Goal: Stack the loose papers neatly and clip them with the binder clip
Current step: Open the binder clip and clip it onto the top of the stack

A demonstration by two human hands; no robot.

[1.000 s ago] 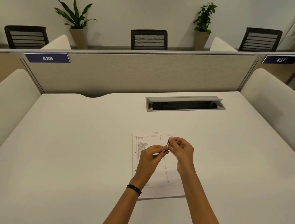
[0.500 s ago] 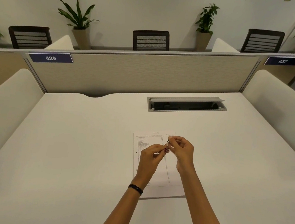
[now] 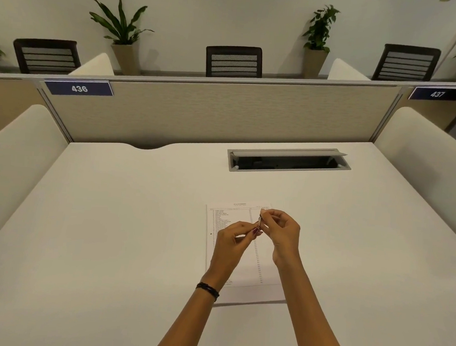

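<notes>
**Desk:** What are you seeing at the hands?

**Me:** Both are up in front of me, fingertips meeting. My left hand [image 3: 232, 240] pinches the lower end of the binder clip [image 3: 260, 221]. My right hand [image 3: 282, 231] pinches its upper end, so the clip stands upright between the 2. It's too small on my feed to tell whether its mouth is open.

**Desk:** And the papers?

**Me:** The papers [image 3: 231, 214] lie flat on the desk [image 3: 107, 231], directly beneath both hands. Their far edge is just beyond the right fingertips, and their near edge is back by my left wrist. I can't tell if the hands touch the top sheet, but I judge they're raised off it.

**Desk:** What worries you?

**Me:** 3 things. The clip is tiny and sprung. If 1 fingertip slides off while I squeeze, it could snap shut or jump out of the pinch. It might then skitter toward the open cable tray [image 3: 287, 161] beyond my right hand. Also, neither hand pins the stack, so pushing the clip on could shove the top sheet askew. And the near edge looks slightly stepped, so I may clip a stack that isn't square.

**Desk:** So?

**Me:** I'd free the left hand to hold the sheets first.
</notes>
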